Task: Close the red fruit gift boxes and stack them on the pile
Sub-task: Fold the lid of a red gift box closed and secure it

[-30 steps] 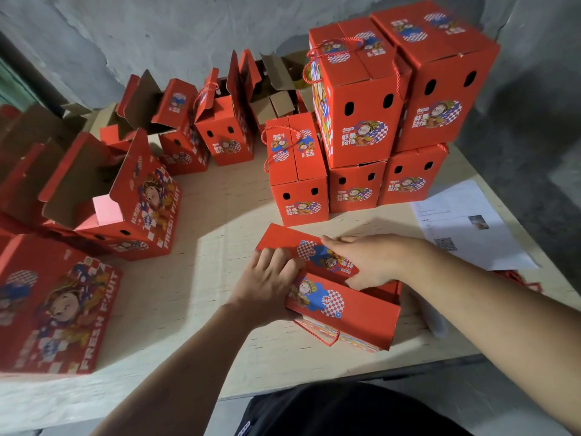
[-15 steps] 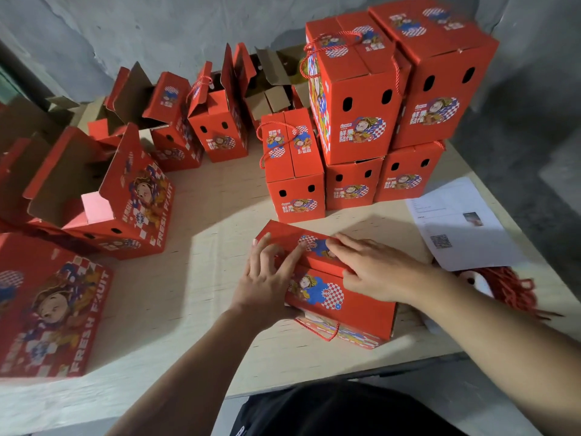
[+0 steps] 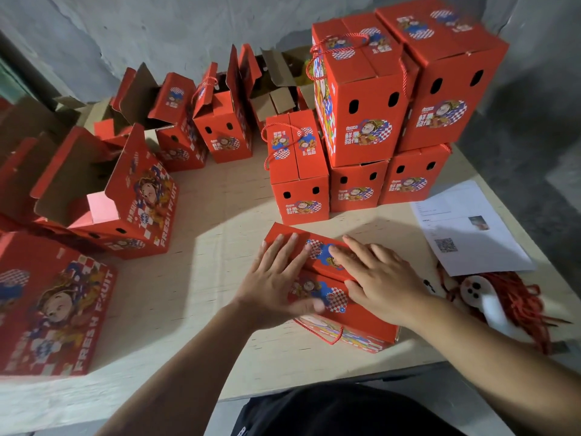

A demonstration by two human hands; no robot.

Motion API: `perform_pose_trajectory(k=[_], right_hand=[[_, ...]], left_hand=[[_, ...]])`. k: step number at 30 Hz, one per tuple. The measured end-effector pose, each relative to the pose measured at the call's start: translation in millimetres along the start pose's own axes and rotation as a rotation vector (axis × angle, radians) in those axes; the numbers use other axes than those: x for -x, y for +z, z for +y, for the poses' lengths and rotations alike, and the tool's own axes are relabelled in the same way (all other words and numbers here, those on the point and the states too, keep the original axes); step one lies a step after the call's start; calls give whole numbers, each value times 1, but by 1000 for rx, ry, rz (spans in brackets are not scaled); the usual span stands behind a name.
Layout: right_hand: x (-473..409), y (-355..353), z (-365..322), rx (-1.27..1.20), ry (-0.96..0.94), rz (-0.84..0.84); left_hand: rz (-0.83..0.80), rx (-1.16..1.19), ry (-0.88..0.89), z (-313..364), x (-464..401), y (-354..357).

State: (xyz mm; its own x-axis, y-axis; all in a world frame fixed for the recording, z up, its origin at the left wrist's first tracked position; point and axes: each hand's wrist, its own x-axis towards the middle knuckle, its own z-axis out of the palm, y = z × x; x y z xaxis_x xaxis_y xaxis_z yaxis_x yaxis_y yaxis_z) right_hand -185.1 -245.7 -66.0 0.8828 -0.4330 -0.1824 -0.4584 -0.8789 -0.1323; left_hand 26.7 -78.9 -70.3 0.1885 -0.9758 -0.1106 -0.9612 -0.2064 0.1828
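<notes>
While the spread, nearly straight fingers (image 3: 284, 247) of the left hand (image 3: 273, 278) press flat on the far top flap, the right hand (image 3: 382, 278) lies beside it with its fingers (image 3: 352, 251) also straight and slightly fanned, pushing down on the same flap, thumb resting on the near flap. Both hands cover the top of a red gift box (image 3: 361, 313) that stands near the front edge of the pale wooden table (image 3: 204, 278), its red cord handle (image 3: 327, 333) hanging down the near side. Just behind it rises the pile of closed boxes (image 3: 393, 121), two layers high. Open boxes (image 3: 176, 127) with raised flaps stand to the left. A printed sheet (image 3: 465, 228) and a bundle of red cords (image 3: 515, 297) lie to the right.
</notes>
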Motion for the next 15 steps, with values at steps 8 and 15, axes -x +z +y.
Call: perform_pose_trajectory(k=[8, 15], right_hand=[[-2, 3, -7, -28, 1, -105], [33, 19, -41, -77, 68, -4]], left_hand=[[209, 148, -362, -12, -29, -10], [84, 1011, -555, -35, -27, -2]])
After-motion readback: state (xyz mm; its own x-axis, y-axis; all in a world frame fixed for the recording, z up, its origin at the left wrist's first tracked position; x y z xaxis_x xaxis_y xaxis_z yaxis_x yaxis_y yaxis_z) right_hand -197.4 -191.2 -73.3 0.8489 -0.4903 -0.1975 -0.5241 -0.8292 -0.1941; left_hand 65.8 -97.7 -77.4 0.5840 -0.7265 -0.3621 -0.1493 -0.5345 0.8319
